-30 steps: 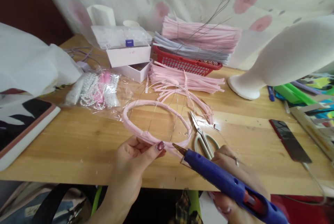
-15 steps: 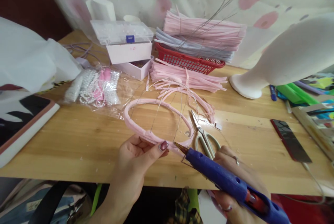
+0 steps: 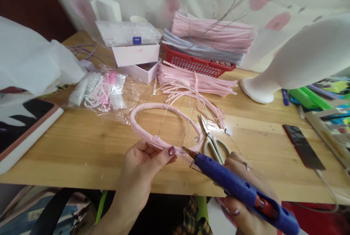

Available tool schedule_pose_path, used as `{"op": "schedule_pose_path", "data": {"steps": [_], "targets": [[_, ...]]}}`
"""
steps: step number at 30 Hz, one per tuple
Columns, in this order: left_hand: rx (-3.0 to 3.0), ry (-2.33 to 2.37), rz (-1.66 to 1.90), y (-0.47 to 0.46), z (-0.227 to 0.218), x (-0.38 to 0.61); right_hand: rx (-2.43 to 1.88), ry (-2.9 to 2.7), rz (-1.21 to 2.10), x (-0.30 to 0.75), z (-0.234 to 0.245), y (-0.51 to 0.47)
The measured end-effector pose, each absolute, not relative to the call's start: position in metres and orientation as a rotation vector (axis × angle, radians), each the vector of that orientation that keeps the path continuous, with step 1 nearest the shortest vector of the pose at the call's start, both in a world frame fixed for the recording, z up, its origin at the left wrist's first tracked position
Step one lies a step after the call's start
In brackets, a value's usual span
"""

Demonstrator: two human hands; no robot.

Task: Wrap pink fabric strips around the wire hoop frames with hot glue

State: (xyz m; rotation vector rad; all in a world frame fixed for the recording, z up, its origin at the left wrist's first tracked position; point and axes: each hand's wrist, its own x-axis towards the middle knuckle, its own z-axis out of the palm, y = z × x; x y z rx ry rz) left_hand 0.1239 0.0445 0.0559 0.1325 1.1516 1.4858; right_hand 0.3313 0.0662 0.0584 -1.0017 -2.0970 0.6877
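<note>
My left hand [image 3: 147, 171] pinches the near rim of a pink-wrapped ring [image 3: 136, 123], thumb on top and fingers beneath. Thin bare wires [image 3: 188, 112] arch up from this ring like a dome frame, with a pink patch at the top. In my right hand [image 3: 246, 187] is a blue hot glue gun [image 3: 226, 176], fingers wrapped round its body. Its brown nozzle rests at the ring's rim, by the foot of a wire and just right of my left thumb. Behind the gun lie scissors [image 3: 214, 142] with pale handles, partly covered by my right hand.
Pink pipe cleaner bundles [image 3: 197, 80] lie behind the ring, before a red basket [image 3: 198, 63] piled with more. Left are bagged pearl beads [image 3: 105, 91], white boxes [image 3: 136, 56] and a tablet [image 3: 24, 129]. Right stand a white mannequin leg [image 3: 290, 60] and a phone [image 3: 303, 146].
The glue gun's nozzle has shifted very slightly up and left along the rim. Both hands keep their hold, and the ring stays almost where it was.
</note>
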Motion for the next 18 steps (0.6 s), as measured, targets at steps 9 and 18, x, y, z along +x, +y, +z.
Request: {"op": "schedule_pose_path", "data": {"steps": [9,18], "targets": [[0.116,1.135,1.503,0.0440,0.0555,0.1246,-0.998,-2.080,0.697,0.3294,0.0617,0.0681],[0.117,1.142,1.511,0.0439,0.0569,0.1246,-1.004,-2.062,0.695,0.3276,0.0620,0.0683]]}}
